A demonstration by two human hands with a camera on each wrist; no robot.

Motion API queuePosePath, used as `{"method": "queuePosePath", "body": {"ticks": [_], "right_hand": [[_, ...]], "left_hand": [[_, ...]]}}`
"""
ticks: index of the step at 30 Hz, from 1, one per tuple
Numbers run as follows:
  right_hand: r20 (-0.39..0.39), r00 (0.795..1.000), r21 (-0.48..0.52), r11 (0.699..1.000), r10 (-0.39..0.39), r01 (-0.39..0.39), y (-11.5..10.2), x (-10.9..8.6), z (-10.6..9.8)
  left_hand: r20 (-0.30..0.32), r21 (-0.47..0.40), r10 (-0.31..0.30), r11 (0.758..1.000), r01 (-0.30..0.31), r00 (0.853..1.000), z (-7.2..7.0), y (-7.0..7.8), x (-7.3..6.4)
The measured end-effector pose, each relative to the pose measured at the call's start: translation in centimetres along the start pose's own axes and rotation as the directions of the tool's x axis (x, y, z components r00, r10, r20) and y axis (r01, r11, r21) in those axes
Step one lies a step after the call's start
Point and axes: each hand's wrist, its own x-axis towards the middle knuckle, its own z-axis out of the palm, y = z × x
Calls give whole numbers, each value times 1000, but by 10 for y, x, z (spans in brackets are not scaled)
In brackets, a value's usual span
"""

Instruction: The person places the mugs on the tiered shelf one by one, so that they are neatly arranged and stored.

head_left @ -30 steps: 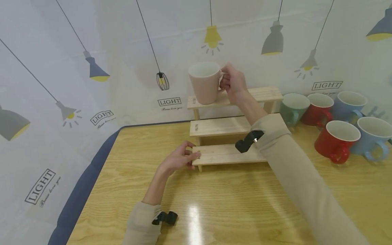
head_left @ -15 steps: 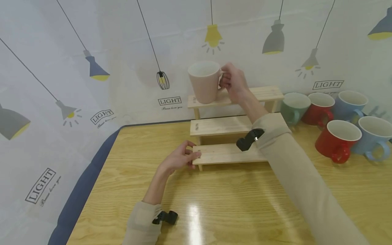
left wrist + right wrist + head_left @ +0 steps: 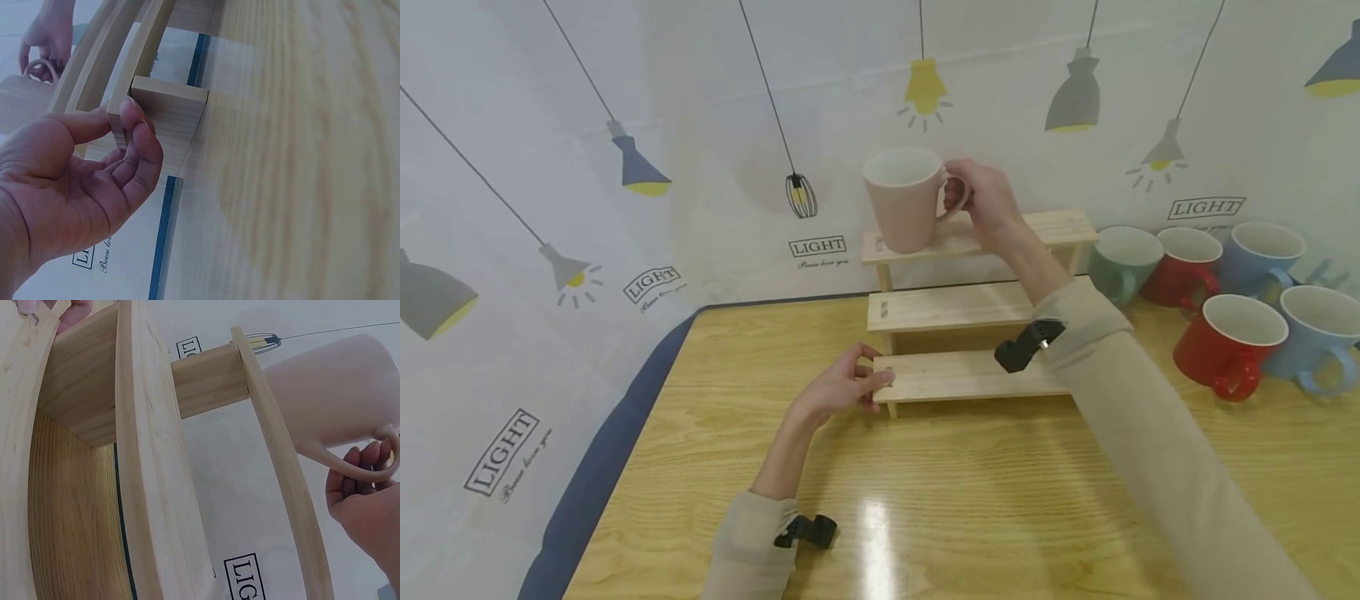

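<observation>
A pale pink mug (image 3: 904, 204) stands upright at the left end of the top step of a three-tier wooden shelf (image 3: 951, 308). My right hand (image 3: 988, 200) is at the mug's handle, its fingers curled through the loop; in the right wrist view the handle (image 3: 350, 467) crosses in front of those fingers, and the hold looks loose. Lower down, my left hand (image 3: 838, 383) pinches the left end of the bottom step. The left wrist view shows the thumb and fingers (image 3: 144, 156) on either side of that board's end.
To the shelf's right stand a green mug (image 3: 1123, 254), two red mugs (image 3: 1225, 333) and two blue mugs (image 3: 1315, 325), all upright on the wooden table (image 3: 970, 500). Behind is a white cloth wall (image 3: 722, 150) printed with lamps.
My right hand has shifted slightly right along the handle, its hold loosened, so more of the loop shows. The pink mug stays in place on the top step. My left hand has not moved.
</observation>
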Motion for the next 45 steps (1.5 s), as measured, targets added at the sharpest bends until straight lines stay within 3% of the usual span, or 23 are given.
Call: {"method": "queuePosePath", "body": {"ticks": [14, 26, 36, 45], "right_hand": [[-1, 1000, -116, 993, -6, 6, -14, -13, -21], [19, 1000, -170, 985, -6, 10, -24, -26, -52], [14, 1000, -150, 988, -25, 27, -33, -42, -79], [6, 999, -225, 973, -50, 50, -39, -54, -104]], "left_hand": [[9, -16, 2, 1000, -2, 1000, 0, -1, 0], [5, -11, 3, 1000, -3, 1000, 0, 0, -2], [3, -18, -4, 1000, 4, 1000, 0, 1, -3], [6, -26, 2, 1000, -2, 1000, 1, 1, -3]]}}
